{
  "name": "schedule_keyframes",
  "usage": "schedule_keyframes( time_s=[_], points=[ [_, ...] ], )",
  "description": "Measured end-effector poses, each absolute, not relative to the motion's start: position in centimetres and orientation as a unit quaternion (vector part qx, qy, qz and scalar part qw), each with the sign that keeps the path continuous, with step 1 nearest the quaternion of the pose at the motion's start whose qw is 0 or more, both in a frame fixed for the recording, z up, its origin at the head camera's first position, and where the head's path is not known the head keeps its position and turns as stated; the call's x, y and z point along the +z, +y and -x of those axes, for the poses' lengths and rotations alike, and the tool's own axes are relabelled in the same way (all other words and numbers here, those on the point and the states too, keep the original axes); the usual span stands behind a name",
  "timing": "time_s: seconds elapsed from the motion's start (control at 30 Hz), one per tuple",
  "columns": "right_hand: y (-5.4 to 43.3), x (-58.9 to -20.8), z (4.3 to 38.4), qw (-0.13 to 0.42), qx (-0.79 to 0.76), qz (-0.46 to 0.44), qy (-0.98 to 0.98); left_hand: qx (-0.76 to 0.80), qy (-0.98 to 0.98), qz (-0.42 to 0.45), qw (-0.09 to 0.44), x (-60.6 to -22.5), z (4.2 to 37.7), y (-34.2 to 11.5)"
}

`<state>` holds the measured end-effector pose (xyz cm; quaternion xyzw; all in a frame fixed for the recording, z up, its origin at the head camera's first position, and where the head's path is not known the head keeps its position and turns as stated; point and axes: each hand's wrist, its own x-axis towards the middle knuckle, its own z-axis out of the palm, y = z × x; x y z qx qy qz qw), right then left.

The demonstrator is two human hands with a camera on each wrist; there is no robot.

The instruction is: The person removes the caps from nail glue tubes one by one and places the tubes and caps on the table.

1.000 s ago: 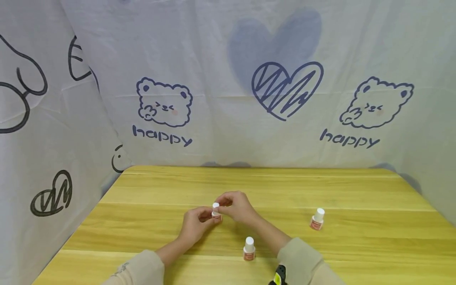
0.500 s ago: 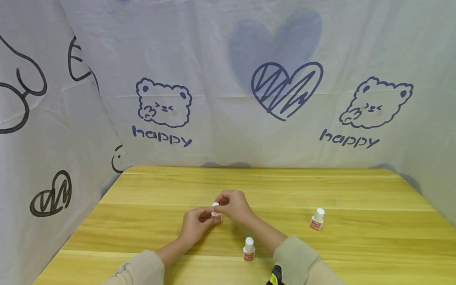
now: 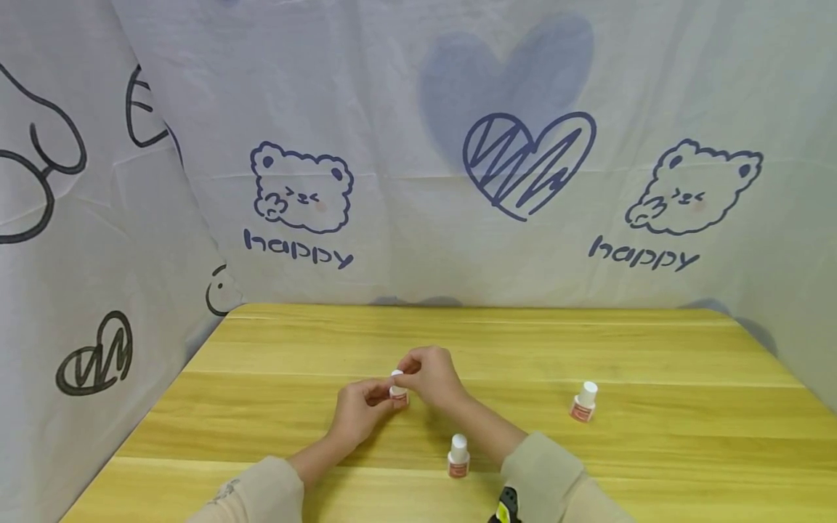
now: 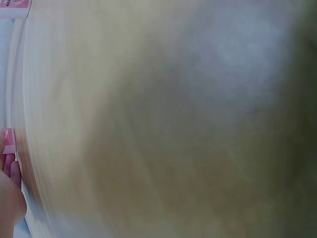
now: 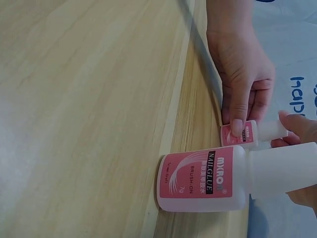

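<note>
A small white nail glue bottle (image 3: pixel 398 394) with a pink label stands upright between both hands on the wooden table. My left hand (image 3: pixel 356 415) holds its body between thumb and fingers. From the right, my right hand (image 3: pixel 434 378) pinches the white cap, hiding part of it. In the right wrist view, the left thumb (image 5: pixel 238 106) presses on the label of this bottle, while the right hand (image 5: pixel 303 130) is at its cap. The left wrist view mostly shows blurred tabletop, with a pink-labelled bottle (image 4: pixel 9 141) and part of a hand at its left edge.
A second nail glue bottle (image 3: pixel 458 457) stands capped near the right forearm; it looms large in the right wrist view. Another capped bottle (image 3: pixel 583 403) stands farther right. Behind the table (image 3: pixel 314 334) hangs a white printed cloth (image 3: pixel 412 232).
My right hand has turned slightly at the cap, its forearm and sleeve shifting a little to the left. The left hand and the bottles have stayed in place.
</note>
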<state>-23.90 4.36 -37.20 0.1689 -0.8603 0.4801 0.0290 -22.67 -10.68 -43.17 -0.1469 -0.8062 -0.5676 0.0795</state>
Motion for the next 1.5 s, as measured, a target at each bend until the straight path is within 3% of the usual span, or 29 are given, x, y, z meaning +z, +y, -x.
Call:
schedule_keyframes(
  time_s=[1.5],
  points=[
    [4.10,-36.60,23.77,0.039,0.423,-0.184,-0.886,-0.531,-0.823,0.179,0.091,-43.17,23.16,-11.14]
  ],
)
